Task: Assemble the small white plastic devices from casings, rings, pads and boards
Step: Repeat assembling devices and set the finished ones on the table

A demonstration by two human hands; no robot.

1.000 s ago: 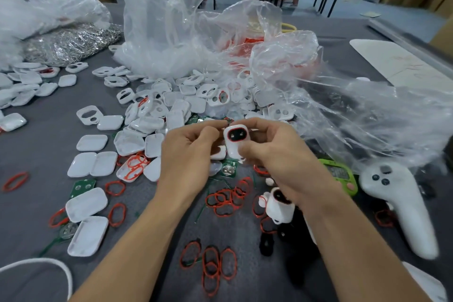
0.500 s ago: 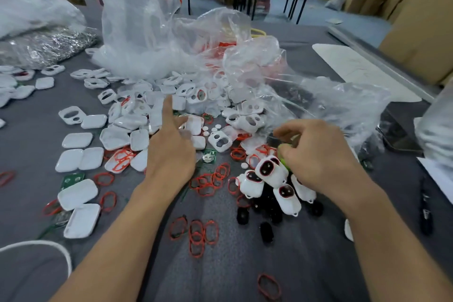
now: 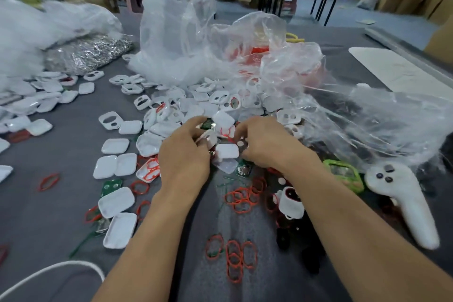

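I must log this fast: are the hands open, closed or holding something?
Left hand: holding a white casing.
Right hand: curled, grasp cannot be told.

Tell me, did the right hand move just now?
Yes. The right hand went left, away from the green-framed gadget, to the white casing pile.

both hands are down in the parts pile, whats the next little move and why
Probably lift the holed casing that the left hand grips clear of the pile, toward the right hand. That hand's fingers curl beside a plain casing and a small white pad, though whether they hold either is unclear; both parts lie close enough to join on next.
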